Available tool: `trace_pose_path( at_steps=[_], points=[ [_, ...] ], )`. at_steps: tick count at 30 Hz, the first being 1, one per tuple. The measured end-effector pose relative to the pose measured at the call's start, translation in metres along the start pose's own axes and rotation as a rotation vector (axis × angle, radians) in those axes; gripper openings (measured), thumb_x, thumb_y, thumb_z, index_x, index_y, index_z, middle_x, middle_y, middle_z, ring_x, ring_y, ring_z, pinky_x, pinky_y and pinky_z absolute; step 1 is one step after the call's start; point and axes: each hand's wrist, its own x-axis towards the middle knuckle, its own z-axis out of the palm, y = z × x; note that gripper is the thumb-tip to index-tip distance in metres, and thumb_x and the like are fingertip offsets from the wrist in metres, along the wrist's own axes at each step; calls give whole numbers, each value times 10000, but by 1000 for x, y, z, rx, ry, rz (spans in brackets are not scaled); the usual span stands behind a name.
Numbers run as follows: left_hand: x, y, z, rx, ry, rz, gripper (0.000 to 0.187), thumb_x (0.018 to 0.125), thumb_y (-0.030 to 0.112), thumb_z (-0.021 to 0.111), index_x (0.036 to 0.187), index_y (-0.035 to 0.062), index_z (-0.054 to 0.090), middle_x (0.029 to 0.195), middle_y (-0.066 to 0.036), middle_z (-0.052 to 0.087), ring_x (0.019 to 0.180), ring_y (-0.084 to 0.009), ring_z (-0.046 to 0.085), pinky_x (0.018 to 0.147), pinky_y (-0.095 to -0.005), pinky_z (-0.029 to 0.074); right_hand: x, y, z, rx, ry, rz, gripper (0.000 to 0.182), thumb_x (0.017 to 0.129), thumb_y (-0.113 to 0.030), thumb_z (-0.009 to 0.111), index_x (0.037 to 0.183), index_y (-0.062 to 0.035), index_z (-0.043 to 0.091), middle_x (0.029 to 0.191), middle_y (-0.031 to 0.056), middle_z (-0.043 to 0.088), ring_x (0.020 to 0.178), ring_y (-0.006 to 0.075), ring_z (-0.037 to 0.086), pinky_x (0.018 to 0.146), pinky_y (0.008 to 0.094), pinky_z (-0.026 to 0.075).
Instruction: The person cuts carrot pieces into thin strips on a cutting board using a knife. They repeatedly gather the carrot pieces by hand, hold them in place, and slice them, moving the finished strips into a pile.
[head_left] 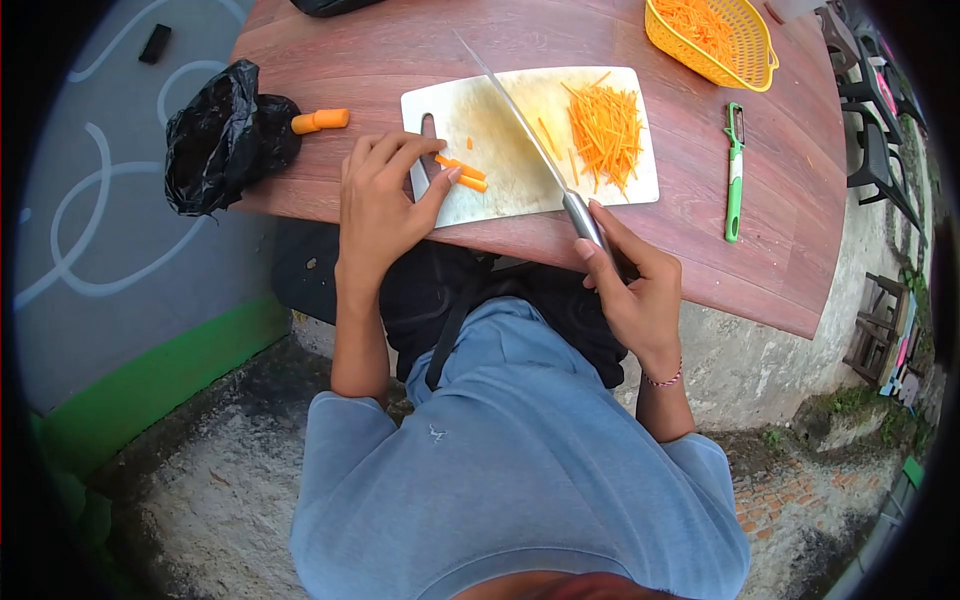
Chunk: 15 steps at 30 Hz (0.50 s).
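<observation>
My right hand (635, 285) is wrapped round the handle of a long knife (525, 125), whose blade slants up and left over the white cutting board (510, 205). On the board's left part, the thumb and fingers of my left hand (385, 195) are closed on orange carrot pieces (468, 180). A small carrot bit lies just above them. Right of the blade is a heap of thin carrot strips (607, 135), with a few loose strips between heap and blade.
A black plastic bag (225, 140) sits at the table's left edge beside carrot chunks (320, 121). A yellow basket (745, 55) of shredded carrot stands at the upper right. Below it lies a green-handled peeler (735, 180). Chairs (870, 150) stand beyond the wooden table (780, 250).
</observation>
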Motion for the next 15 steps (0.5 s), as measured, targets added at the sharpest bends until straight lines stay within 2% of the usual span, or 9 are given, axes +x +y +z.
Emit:
trace_pose_path(
  at_steps=[4, 5, 8, 13, 15],
  points=[
    [3, -4, -2, -27, -82, -9, 208, 859, 180, 874, 963, 57, 741, 999, -55, 698, 930, -267, 586, 870, -387, 473, 1, 1, 3, -7, -16, -27, 416, 973, -158, 808, 1347, 11, 737, 979, 229, 807, 783, 153, 750, 727, 307, 570],
    [5, -5, -3, -61, -122, -18, 208, 864, 179, 870, 955, 53, 732, 971, -52, 676, 899, -270, 562, 860, -384, 467, 2, 0, 3, -20, -36, 19, 419, 971, -158, 810, 1348, 10, 737, 997, 234, 808, 800, 152, 755, 737, 304, 571],
    [8, -8, -4, -107, -134, 9, 194, 888, 162, 850, 938, 42, 705, 958, -50, 650, 885, -268, 534, 856, -393, 463, 1, 3, 5, -17, -42, 46, 425, 969, -160, 814, 1350, 9, 736, 1020, 238, 808, 824, 154, 761, 751, 300, 572],
    [9, -11, -5, -79, -131, 94, 180, 928, 151, 813, 964, 31, 683, 930, -75, 645, 913, -261, 556, 854, -397, 470, 0, 4, 4, -10, -27, 11, 430, 968, -163, 817, 1353, 9, 734, 1030, 234, 811, 836, 156, 762, 755, 303, 572],
    [9, -11, -6, -77, -136, 104, 178, 943, 150, 800, 975, 25, 677, 921, -90, 644, 910, -264, 569, 846, -403, 476, 0, 3, 3, -7, -34, 11, 432, 977, -169, 812, 1362, 7, 730, 952, 201, 810, 778, 138, 742, 722, 297, 564]
  ],
)
